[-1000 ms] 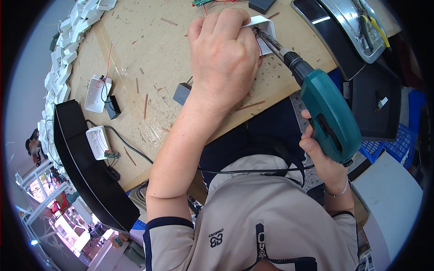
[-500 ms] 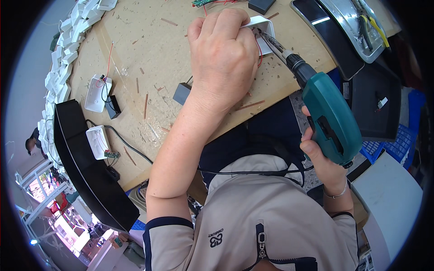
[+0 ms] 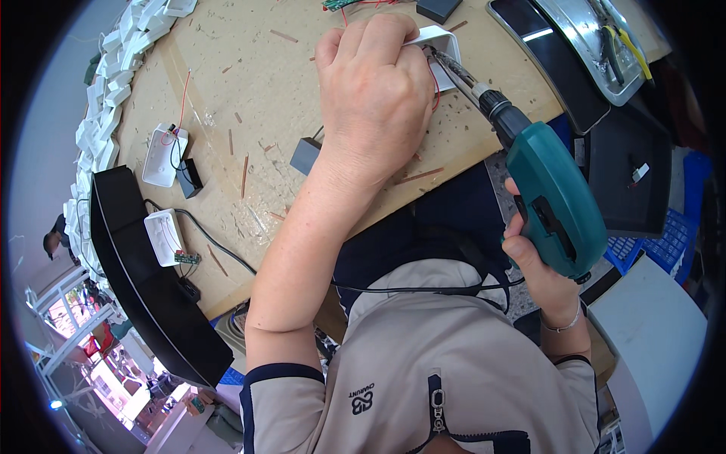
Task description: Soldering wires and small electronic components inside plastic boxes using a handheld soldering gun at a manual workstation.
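Observation:
My right hand is wrapped around the grip of a teal, corded soldering gun. Its long, thin metal tip points away to the upper left and reaches into a small white plastic case. At the case's left side, my left hand is closed, with its fingertips bent over the edge and mostly hidden behind the knuckles. A red wire hangs out of the case beside that hand. What the tip touches inside is too small to make out. Partly behind my left wrist lies a dark grey block.
On the left lie two open white cases with wires and a small green circuit board. White cases are heaped along the far left edge. At right are a black phone-like slab, a metal tray and yellow-handled pliers.
Almost nothing differs. Both hands, the case and the soldering gun stay in nearly the same place, with the tip still inside the case.

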`<state>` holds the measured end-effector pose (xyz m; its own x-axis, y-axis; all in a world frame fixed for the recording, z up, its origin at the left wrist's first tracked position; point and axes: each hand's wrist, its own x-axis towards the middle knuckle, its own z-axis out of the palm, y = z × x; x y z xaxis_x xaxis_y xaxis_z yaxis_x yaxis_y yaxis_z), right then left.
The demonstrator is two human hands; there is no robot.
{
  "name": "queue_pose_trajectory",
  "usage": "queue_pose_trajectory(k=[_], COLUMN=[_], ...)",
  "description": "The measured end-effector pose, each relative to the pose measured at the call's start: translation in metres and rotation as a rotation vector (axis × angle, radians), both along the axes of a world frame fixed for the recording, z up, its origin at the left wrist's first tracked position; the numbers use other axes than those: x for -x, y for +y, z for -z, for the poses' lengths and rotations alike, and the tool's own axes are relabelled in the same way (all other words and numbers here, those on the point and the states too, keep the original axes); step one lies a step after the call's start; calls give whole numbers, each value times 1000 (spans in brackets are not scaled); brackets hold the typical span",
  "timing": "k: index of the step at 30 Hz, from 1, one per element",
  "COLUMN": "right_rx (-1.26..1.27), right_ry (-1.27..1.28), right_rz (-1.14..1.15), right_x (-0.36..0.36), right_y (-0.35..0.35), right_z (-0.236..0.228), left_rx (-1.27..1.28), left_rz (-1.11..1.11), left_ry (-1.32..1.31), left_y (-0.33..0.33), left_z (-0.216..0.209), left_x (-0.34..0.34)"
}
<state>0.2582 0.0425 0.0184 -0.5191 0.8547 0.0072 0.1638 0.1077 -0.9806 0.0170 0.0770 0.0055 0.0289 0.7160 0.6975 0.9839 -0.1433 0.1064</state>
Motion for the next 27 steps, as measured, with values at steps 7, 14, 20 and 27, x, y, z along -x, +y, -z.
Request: queue_pose_trajectory(k=[7,14,20,27], right_rx=[131,47,-9,-102], right_ry=[-50,120,196,315], right_rz=[-36,98,169,93], right_x=[-9,-6,-5,-2], right_y=[-7,-10,-9,-7], right_z=[-8,-10,-6,-1], left_rx=[2,23,205,328], left_rz=[7,14,-10,-32], left_ry=[1,-50,-161,-410], left_y=[2,-2,-25,-47], left_z=[0,-3,-30,-20], left_x=[0,6,-4,7])
